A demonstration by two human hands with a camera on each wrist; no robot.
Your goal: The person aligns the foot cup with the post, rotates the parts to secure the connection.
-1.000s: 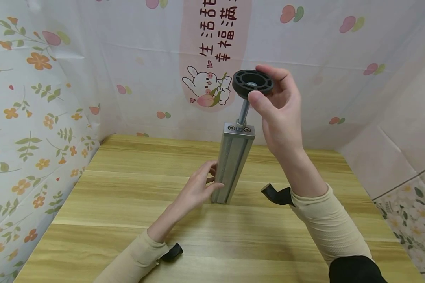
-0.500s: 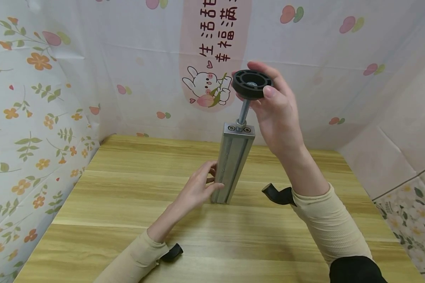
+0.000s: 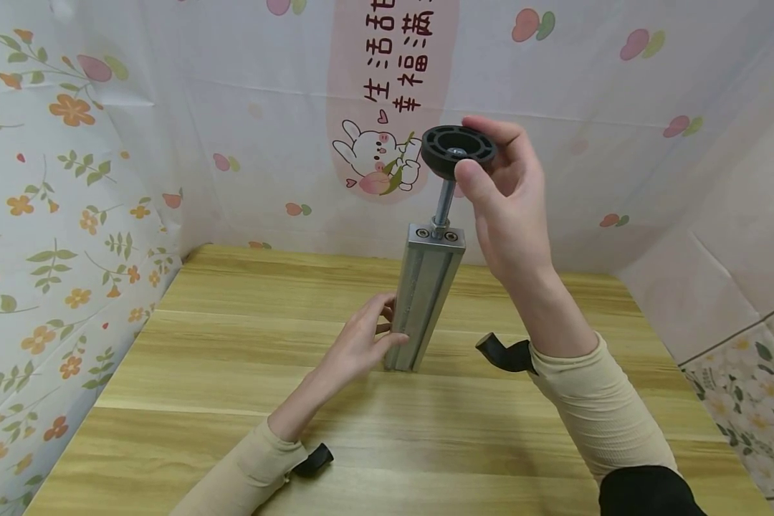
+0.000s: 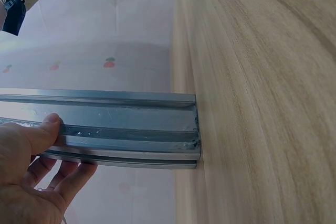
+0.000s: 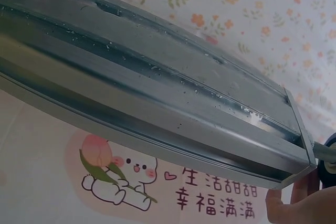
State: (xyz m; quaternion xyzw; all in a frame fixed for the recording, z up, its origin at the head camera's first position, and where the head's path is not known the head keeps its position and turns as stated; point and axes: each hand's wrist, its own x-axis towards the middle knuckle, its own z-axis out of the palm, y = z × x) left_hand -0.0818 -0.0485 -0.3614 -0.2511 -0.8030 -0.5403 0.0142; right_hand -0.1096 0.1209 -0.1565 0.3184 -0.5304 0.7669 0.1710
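Observation:
An aluminium profile point(image 3: 426, 294) stands upright on the wooden table. On its top end plate point(image 3: 436, 238) sit two screws, and a threaded rod point(image 3: 446, 201) with a nut rises from it. A round black levelling foot point(image 3: 436, 159), hollow side up, caps the rod. My left hand point(image 3: 364, 333) grips the profile low down, thumb on the near face. In the left wrist view, its thumb and fingers hold the profile point(image 4: 126, 116) just above the table. High on the right, my right hand point(image 3: 512, 208) pinches the foot's rim between thumb and fingers. Close up, the profile point(image 5: 157, 85) shows long grooves.
The wood-grain table point(image 3: 232, 344) reaches back to a printed curtain point(image 3: 245, 122) with lettering and a rabbit drawing. Black curved pieces point(image 3: 506, 356) stick out from both wrists. Flowered cloth point(image 3: 71, 215) hangs at the left.
My right thumb and fingers shift round the foot's rim: half a second ago the thumb lay at its right side, now at its front. The left hand and profile stay put.

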